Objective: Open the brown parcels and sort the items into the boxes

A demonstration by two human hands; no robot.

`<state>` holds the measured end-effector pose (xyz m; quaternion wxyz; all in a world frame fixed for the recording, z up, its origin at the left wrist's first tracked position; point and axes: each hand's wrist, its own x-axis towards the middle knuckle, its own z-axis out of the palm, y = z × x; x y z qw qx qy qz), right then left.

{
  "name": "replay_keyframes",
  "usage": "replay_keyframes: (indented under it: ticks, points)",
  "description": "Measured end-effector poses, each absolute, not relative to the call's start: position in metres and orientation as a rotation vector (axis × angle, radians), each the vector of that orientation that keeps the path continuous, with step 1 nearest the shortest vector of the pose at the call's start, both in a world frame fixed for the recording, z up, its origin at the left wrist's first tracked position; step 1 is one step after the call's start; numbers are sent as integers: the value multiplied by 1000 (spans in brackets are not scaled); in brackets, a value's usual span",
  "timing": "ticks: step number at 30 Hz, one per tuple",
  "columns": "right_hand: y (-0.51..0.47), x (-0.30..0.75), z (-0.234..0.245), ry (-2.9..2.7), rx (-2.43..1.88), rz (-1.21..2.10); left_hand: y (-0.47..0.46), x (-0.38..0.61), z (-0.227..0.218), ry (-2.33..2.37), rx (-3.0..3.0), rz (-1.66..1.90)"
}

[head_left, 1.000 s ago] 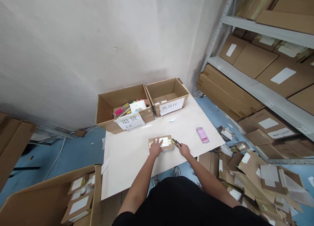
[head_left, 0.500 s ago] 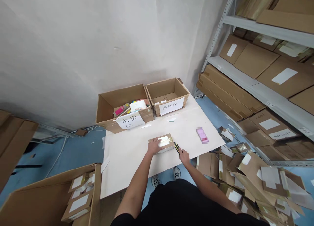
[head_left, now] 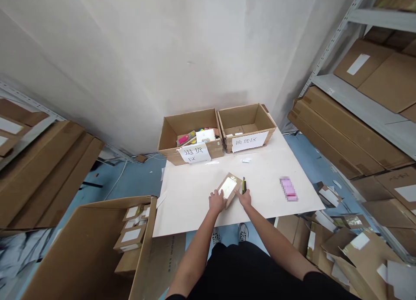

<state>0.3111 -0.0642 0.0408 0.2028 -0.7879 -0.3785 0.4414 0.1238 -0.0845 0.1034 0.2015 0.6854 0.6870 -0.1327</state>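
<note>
A small cardboard box (head_left: 234, 178) with a white label lies at an angle on the white table (head_left: 185, 204). My left hand (head_left: 217, 201) grips its left side, fingers bent over the edge. At the box's right edge is my right hand (head_left: 244, 198), its fingers wrapped around a black and yellow utility knife (head_left: 244, 185) that points away from me. Fingers of that hand also touch the box near the label. Whether the blade is out is too small to tell.
Two open cartons with handwritten signs stand at the back: the left carton (head_left: 169, 137) holds several packaged items, beside the right carton (head_left: 269, 122). A blurred pink item (head_left: 288, 189) lies on the right. Below left is a big carton (head_left: 81, 243); shelving (head_left: 360, 92) and discarded boxes (head_left: 325, 239) fill the right.
The small box has been turned from lying crosswise to slanting away from me. My right hand has come in to touch it, knife still held. The view has swung left.
</note>
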Motion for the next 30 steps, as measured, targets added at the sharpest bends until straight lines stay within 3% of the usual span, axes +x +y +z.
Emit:
replay_keyframes:
  ticks: [6, 13, 20, 25, 30]
  points:
    - [-11, 307, 69, -1251, -2223, 1185, -88, 104, 111, 1838, 1885, -357]
    - [-92, 325, 52, -1421, -2296, 1207, -58, 107, 101, 1526, 2193, -399]
    - [-52, 335, 52, -1274, -2312, 1096, -70, 141, 80, 1906, 2007, -493]
    - [-11, 365, 66, -723, -1827, 1363, -78, 147, 77, 1928, 2048, -360]
    - [-69, 398, 56, -669, -1406, 1771, -85, 155, 73, 1984, 1983, -287]
